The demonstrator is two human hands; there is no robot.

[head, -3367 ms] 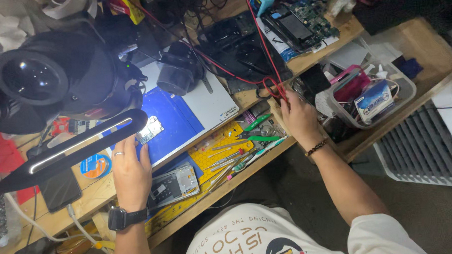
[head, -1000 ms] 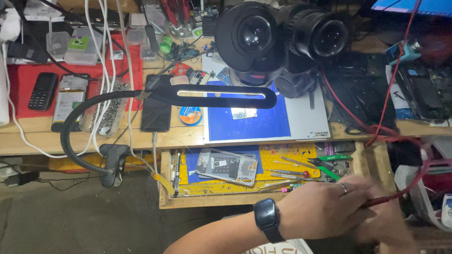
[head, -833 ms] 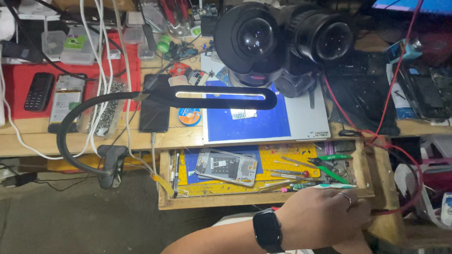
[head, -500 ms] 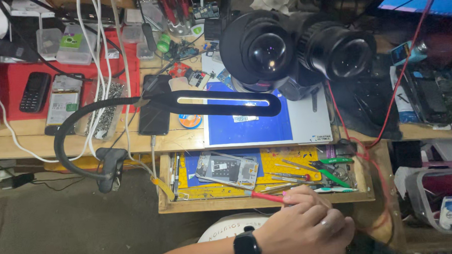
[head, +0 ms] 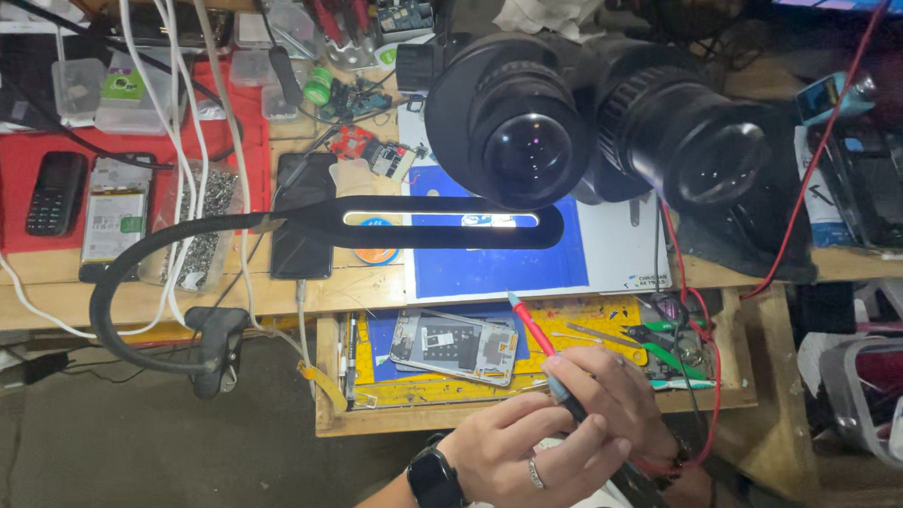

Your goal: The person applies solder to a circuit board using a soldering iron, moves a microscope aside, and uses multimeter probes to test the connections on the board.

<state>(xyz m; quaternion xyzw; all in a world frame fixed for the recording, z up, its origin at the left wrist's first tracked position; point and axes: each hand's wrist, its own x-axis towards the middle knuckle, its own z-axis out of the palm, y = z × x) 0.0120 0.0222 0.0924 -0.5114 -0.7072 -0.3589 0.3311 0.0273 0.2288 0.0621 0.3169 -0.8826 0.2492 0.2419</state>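
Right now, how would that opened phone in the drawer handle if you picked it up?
The opened phone looks thin and flat, so probably light and stiff. Its exposed insides suggest it is fragile; edges seem the safer grip. It lies flat on the yellow mat, so it likely won't roll.

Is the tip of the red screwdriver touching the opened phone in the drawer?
Cannot tell. In the head view the red screwdriver tip lies just beside the opened phone edge, but height above it is unclear.

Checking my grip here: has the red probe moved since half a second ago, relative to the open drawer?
Yes. The red probe now stands up over the open drawer, tip above the opened phone; before it lay low by the front edge. Both hands hold it.
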